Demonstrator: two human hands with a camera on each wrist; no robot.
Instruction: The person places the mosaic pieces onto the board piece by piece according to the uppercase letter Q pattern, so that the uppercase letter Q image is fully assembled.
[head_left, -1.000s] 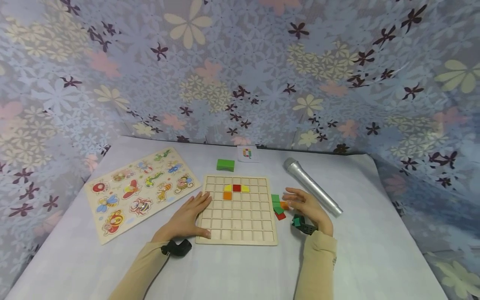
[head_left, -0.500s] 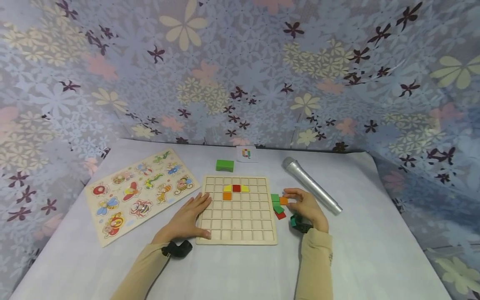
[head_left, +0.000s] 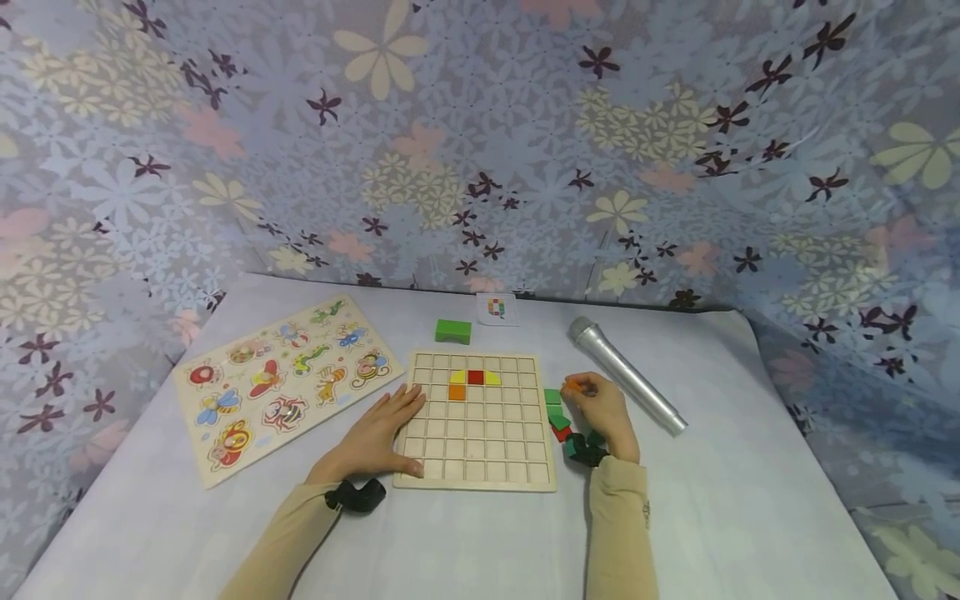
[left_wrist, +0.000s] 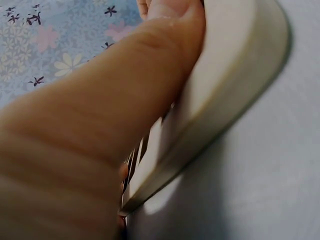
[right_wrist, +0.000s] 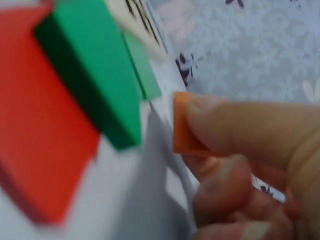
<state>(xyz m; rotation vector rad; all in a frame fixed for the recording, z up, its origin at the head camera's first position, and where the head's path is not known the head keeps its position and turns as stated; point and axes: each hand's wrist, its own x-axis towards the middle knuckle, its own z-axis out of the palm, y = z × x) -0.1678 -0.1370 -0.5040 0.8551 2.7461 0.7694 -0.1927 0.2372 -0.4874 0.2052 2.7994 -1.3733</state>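
Right hand (head_left: 602, 414) pinches orange tile (right_wrist: 180, 126), thumb on its face; tile sits just right of green tiles (head_left: 552, 397), off board's (head_left: 480, 450) right edge. Red tile (right_wrist: 37, 115) near those. Left hand (head_left: 375, 440) ungripped, laid on board's left edge, fingers extended, thumb at near-left corner. On board: red square (head_left: 476, 377) between two yellow pieces (head_left: 492, 379), orange square (head_left: 457, 392) below left yellow. Mic (head_left: 633, 379) lies right of right hand.

Looks like a play corner, whether at home I can't tell: blue-grey flower-printed fabric (head_left: 480, 125) behind a pale cloth-covered tabletop (head_left: 465, 546) with a colourful wooden insect-puzzle board (head_left: 288, 387) and a gridded wooden board (head_left: 476, 429).
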